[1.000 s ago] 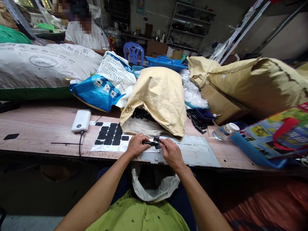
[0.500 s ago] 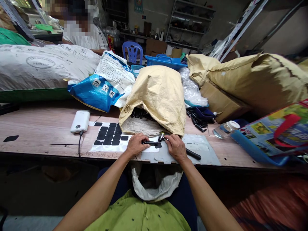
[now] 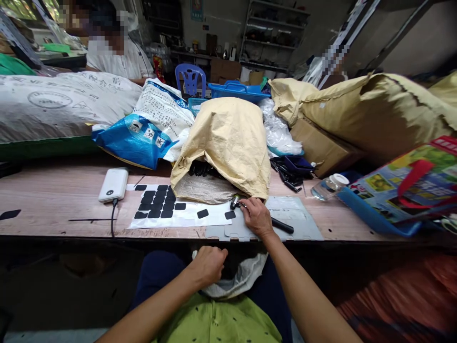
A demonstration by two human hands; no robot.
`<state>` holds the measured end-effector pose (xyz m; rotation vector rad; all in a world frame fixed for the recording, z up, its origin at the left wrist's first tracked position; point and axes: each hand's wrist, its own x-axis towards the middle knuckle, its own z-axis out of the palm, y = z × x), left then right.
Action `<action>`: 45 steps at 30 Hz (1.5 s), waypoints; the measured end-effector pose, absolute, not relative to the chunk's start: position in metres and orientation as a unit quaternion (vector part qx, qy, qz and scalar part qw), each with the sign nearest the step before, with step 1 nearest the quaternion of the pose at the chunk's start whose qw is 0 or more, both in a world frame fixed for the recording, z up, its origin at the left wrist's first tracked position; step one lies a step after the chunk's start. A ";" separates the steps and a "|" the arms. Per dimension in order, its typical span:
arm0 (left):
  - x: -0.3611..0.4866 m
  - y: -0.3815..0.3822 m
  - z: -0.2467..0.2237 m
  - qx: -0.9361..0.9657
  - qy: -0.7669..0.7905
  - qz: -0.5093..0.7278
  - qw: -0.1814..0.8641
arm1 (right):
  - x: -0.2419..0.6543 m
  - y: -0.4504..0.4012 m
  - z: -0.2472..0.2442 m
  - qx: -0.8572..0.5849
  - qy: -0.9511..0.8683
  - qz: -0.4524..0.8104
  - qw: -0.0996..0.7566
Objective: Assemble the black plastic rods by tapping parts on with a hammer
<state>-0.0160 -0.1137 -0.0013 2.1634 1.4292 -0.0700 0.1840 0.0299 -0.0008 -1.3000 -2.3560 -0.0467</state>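
My right hand (image 3: 257, 216) is wrapped round a small hammer (image 3: 283, 225). Its shiny metal head points left past my fingers, and its black handle comes out on the right, over a grey board (image 3: 300, 216) at the table edge. My left hand (image 3: 209, 264) is below the table edge, above a white sack (image 3: 246, 276) that hangs open at my lap. Its fingers are curled closed, and whatever they hold is hidden. Behind my right hand lies a tan paper sack (image 3: 228, 138), its mouth towards me and black parts inside.
Black rounded patches (image 3: 155, 202) lie on a white sheet (image 3: 185, 220). Left of them is a white power bank (image 3: 113, 185) with a cable. At right stand a jar (image 3: 330, 186), a blue tray (image 3: 378, 216) and loose black parts (image 3: 285, 174). A person (image 3: 114, 57) sits across the table.
My left hand has moved from the table down to the white sack; the slim black part it held there no longer shows. My right hand stays on the hammer.
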 end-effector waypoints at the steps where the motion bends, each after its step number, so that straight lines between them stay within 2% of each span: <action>1: -0.012 -0.114 -0.010 0.794 0.546 -0.056 0.260 | 0.184 0.030 -0.001 -0.471 -0.853 -0.016 0.224; 4: -0.006 -0.113 -0.024 0.773 0.566 -0.097 0.268 | 0.184 0.030 -0.001 -0.471 -0.853 -0.015 0.224; 7: -0.012 -0.105 -0.010 0.773 0.546 -0.087 0.310 | 0.185 0.030 -0.001 -0.468 -0.855 -0.016 0.223; 11: -0.037 -0.059 0.030 0.721 0.469 0.038 0.509 | 0.185 0.030 -0.001 -0.469 -0.854 -0.016 0.225; 12: -0.045 -0.040 0.038 0.688 0.490 0.077 0.530 | 0.185 0.029 -0.001 -0.469 -0.854 -0.015 0.226; 14: -0.060 0.003 0.051 0.640 0.593 0.169 0.459 | 0.185 0.029 0.000 -0.468 -0.853 -0.013 0.229; 16: -0.072 0.047 0.057 0.588 0.701 0.279 0.291 | 0.185 0.029 0.000 -0.466 -0.854 -0.009 0.232; 18: -0.078 0.084 0.057 0.536 0.754 0.324 0.197 | 0.185 0.029 0.000 -0.467 -0.854 -0.004 0.231; 20: -0.080 0.112 0.056 0.513 0.777 0.328 0.160 | 0.186 0.029 0.000 -0.467 -0.854 0.002 0.230; 27: -0.088 0.140 0.048 0.510 0.786 0.295 0.187 | 0.187 0.031 -0.003 -0.467 -0.853 0.003 0.232; 32: -0.100 0.086 0.043 0.538 0.773 0.282 0.181 | 0.186 0.031 -0.003 -0.468 -0.852 -0.003 0.236; 38: -0.092 0.002 0.027 0.696 0.604 0.318 0.223 | 0.186 0.030 -0.002 -0.469 -0.852 -0.007 0.233; 45: -0.079 -0.012 0.005 0.722 0.592 0.293 0.205 | 0.185 0.030 -0.001 -0.469 -0.851 -0.011 0.235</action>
